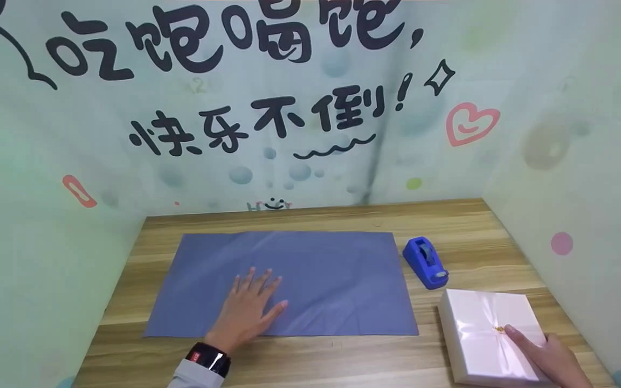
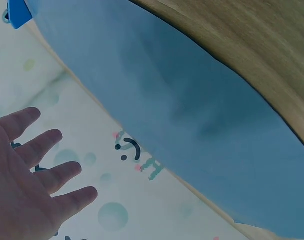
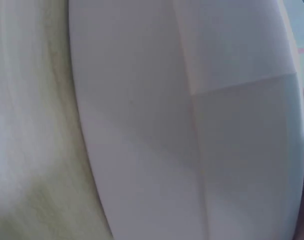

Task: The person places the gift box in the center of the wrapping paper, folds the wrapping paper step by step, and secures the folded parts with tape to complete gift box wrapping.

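Note:
My left hand is spread flat over a blue-grey sheet, palm down, its fingers apart and straight. In the left wrist view the fingers of that hand also look extended; whether they touch the sheet I cannot tell. At the table's right front, my right hand grips a white gift box by its right side. The thumb lies on the lid near a small gold bow tied on a sheer white ribbon. A pale box side fills the right wrist view, hiding most of the hand.
A blue tape dispenser stands right of the sheet, behind the box. The wooden table is bounded by printed fabric walls at the back and both sides.

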Demonstrator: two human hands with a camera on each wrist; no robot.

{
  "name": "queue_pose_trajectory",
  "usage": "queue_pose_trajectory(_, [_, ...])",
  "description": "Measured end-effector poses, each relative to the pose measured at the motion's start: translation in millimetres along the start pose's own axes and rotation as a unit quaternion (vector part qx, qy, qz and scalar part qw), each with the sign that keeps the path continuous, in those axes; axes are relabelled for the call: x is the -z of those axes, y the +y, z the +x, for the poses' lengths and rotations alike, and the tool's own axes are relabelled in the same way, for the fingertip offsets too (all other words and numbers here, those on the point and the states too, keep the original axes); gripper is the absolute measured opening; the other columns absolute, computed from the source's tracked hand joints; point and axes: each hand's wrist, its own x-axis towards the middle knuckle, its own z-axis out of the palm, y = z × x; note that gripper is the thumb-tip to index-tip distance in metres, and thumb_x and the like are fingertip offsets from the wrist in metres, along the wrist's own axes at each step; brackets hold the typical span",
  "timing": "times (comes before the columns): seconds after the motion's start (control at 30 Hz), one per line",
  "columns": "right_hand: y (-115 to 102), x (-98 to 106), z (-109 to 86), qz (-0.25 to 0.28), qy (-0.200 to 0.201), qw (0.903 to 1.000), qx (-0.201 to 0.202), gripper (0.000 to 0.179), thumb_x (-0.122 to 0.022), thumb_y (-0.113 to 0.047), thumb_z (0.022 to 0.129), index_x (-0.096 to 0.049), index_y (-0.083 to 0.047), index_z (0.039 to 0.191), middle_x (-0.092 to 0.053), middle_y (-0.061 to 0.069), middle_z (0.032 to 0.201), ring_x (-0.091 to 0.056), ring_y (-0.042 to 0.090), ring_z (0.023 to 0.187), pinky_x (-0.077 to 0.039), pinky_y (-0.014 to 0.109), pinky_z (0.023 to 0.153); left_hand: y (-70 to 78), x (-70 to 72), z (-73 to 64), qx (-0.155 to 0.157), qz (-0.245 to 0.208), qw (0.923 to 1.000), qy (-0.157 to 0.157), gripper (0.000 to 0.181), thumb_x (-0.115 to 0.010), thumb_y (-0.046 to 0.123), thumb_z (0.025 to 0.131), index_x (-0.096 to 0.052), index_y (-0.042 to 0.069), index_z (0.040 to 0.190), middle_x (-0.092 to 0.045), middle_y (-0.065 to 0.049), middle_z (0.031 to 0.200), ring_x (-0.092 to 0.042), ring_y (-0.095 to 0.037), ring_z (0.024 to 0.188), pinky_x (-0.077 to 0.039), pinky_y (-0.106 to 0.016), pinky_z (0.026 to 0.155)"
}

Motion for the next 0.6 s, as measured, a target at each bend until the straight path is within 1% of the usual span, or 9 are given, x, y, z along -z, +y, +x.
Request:
queue_pose_trajectory(0.13, [-0.8, 0.9, 0.5, 0.000, -0.007, 1.0000, -0.004, 0.098, -0.040, -0.062, 0.088, -0.030, 0.029, 0.121, -0.052, 0.040, 0.108, -0.058, 0.027, 0.086, -0.045, 0.029, 0.067, 0.5, 1.6, 1.3, 0.000, 0.002, 1.0000, -0.004, 0.061, -0.035, 0.057, 0.093, -0.044, 0.017, 0.139, -0.038, -0.010, 0.147, -0.026, -0.039, 0.138, -0.019, -0.058, 0.111])
queue_pose_trajectory(0.17, [-0.6, 1.2, 0.7, 0.002, -0.008, 0.9999, -0.005, 0.098, -0.040, -0.062, 0.088, -0.030, 0.029, 0.120, -0.053, 0.039, 0.106, -0.058, 0.026, 0.085, -0.045, 0.029, 0.066, 0.8, 2.0, 1.5, 0.001, 0.001, 1.0000, -0.005, 0.061, -0.035, 0.057, 0.094, -0.044, 0.017, 0.139, -0.038, -0.010, 0.147, -0.025, -0.038, 0.138, -0.019, -0.058, 0.111])
queue_pose_trajectory(0.23, [-0.4, 1.3, 1.4, 0.010, -0.008, 0.9999, -0.008, 0.096, -0.041, -0.062, 0.087, -0.033, 0.028, 0.119, -0.058, 0.033, 0.099, -0.057, 0.022, 0.081, -0.045, 0.028, 0.065, 1.1, 2.9, 1.5, 0.001, 0.001, 1.0000, -0.005, 0.060, -0.036, 0.056, 0.094, -0.045, 0.017, 0.139, -0.038, -0.009, 0.147, -0.025, -0.038, 0.138, -0.019, -0.058, 0.111])
queue_pose_trajectory(0.3, [-0.5, 1.5, 1.6, 0.019, -0.006, 0.9997, -0.012, 0.092, -0.042, -0.062, 0.087, -0.037, 0.026, 0.117, -0.060, 0.023, 0.092, -0.056, 0.018, 0.077, -0.044, 0.026, 0.063, 0.7, 2.7, 1.6, 0.000, 0.002, 1.0000, -0.003, 0.060, -0.036, 0.056, 0.094, -0.045, 0.017, 0.138, -0.039, -0.009, 0.147, -0.026, -0.038, 0.138, -0.019, -0.058, 0.111])
queue_pose_trajectory(0.37, [-0.1, 1.9, 1.6, 0.032, -0.006, 0.9993, -0.017, 0.088, -0.043, -0.061, 0.087, -0.042, 0.022, 0.113, -0.060, 0.015, 0.086, -0.055, 0.015, 0.074, -0.044, 0.025, 0.061, 0.6, 3.0, 1.3, 0.001, 0.002, 1.0000, -0.002, 0.060, -0.036, 0.056, 0.094, -0.045, 0.017, 0.138, -0.039, -0.009, 0.147, -0.026, -0.038, 0.138, -0.019, -0.058, 0.111])
queue_pose_trajectory(0.43, [0.2, 2.9, 1.8, 0.043, -0.011, 0.9988, -0.022, 0.084, -0.044, -0.061, 0.087, -0.043, 0.020, 0.112, -0.059, 0.011, 0.084, -0.054, 0.013, 0.072, -0.044, 0.024, 0.060, 0.5, 3.4, 1.1, 0.001, 0.002, 1.0000, 0.000, 0.059, -0.037, 0.055, 0.094, -0.045, 0.017, 0.139, -0.039, -0.009, 0.147, -0.026, -0.038, 0.138, -0.019, -0.058, 0.111])
queue_pose_trajectory(0.47, [0.3, 3.6, 1.8, 0.046, -0.013, 0.9985, -0.024, 0.084, -0.044, -0.061, 0.087, -0.043, 0.020, 0.112, -0.058, 0.010, 0.084, -0.054, 0.013, 0.072, -0.044, 0.023, 0.060, 0.7, 4.1, 0.9, 0.001, 0.002, 1.0000, 0.000, 0.059, -0.037, 0.055, 0.094, -0.045, 0.018, 0.139, -0.039, -0.009, 0.147, -0.026, -0.037, 0.138, -0.019, -0.058, 0.111])
queue_pose_trajectory(0.6, [-0.3, 6.5, 2.4, 0.055, -0.032, 0.9975, -0.031, 0.091, -0.042, -0.062, 0.087, -0.035, 0.025, 0.116, -0.054, 0.017, 0.089, -0.053, 0.016, 0.077, -0.044, 0.023, 0.063, 0.9, 6.3, 0.6, 0.000, 0.003, 1.0000, 0.003, 0.059, -0.038, 0.055, 0.094, -0.046, 0.017, 0.138, -0.039, -0.010, 0.146, -0.027, -0.039, 0.137, -0.019, -0.059, 0.110])
